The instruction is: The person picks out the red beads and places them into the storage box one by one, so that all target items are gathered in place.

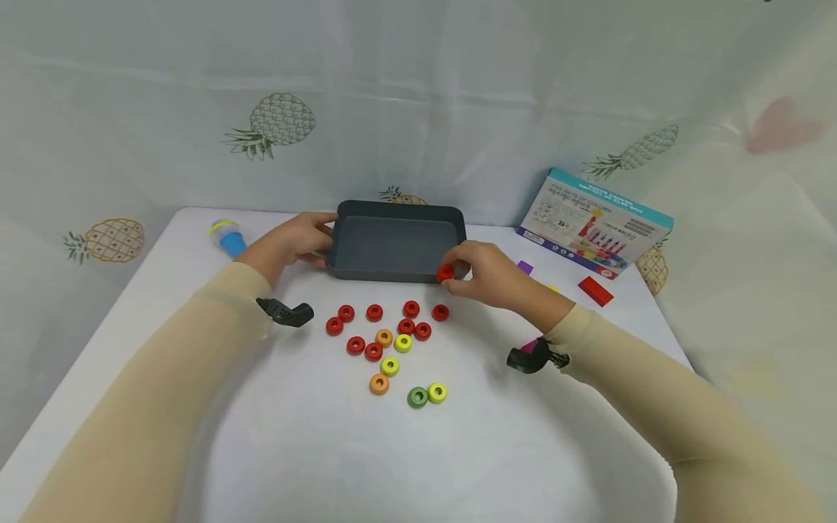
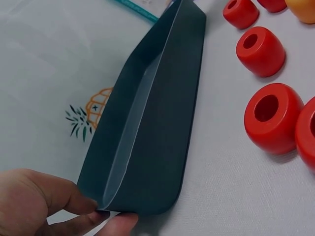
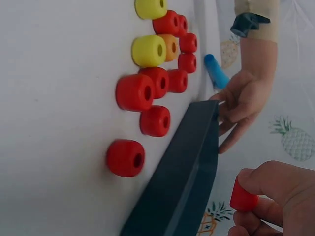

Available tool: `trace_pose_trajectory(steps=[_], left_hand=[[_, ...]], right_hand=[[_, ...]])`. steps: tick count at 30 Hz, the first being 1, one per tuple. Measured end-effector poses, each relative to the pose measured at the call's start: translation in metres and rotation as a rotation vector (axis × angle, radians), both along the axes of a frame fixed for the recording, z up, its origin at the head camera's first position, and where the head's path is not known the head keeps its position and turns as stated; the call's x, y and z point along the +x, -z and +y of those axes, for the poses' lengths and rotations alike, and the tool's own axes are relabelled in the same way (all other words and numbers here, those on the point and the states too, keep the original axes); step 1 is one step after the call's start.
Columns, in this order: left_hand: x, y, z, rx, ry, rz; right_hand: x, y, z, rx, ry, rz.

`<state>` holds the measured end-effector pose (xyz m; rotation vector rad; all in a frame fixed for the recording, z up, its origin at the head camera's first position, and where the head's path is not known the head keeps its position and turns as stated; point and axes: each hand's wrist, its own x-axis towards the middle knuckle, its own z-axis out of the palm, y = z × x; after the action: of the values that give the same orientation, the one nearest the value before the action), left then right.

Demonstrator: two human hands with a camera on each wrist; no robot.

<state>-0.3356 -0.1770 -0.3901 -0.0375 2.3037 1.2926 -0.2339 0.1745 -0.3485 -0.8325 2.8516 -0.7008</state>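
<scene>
A dark grey tray [image 1: 399,243] stands at the back of the white table. My left hand [image 1: 297,241] rests its spread fingers against the tray's left end; the left wrist view shows fingertips at its corner. Thumb and fingers of my right hand [image 1: 487,274] pinch a red bead [image 1: 445,273] at the tray's front right corner. In the right wrist view, this bead [image 3: 243,195] is held between thumb and fingers. Before the tray lie several loose red beads [image 1: 411,309], yellow beads [image 1: 403,343], two orange beads [image 1: 379,384] and a green bead [image 1: 418,396].
A blue toy microphone [image 1: 230,238] lies behind the left wrist. At the back right leans a printed box [image 1: 595,221]. A red block [image 1: 596,290] and a purple piece [image 1: 525,267] lie near the right forearm. A patterned curtain [image 1: 418,94] hangs behind the table.
</scene>
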Motion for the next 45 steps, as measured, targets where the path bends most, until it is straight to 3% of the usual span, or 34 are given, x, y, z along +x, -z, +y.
trace_pose_trajectory(steps=[12, 29, 38, 45], left_hand=[[-0.003, -0.001, 0.0, 0.019, -0.002, -0.009], [-0.003, -0.002, 0.001, 0.002, -0.02, -0.01], [-0.002, 0.0, -0.002, -0.005, -0.027, -0.005], [-0.005, 0.001, -0.001, -0.01, -0.015, 0.002]], right_hand=[[-0.018, -0.028, -0.009, 0.056, 0.013, 0.058], [-0.058, -0.042, -0.022, 0.044, -0.012, 0.072], [-0.081, -0.042, -0.028, 0.047, 0.009, 0.062], [-0.105, -0.032, -0.028, 0.033, 0.015, 0.082]])
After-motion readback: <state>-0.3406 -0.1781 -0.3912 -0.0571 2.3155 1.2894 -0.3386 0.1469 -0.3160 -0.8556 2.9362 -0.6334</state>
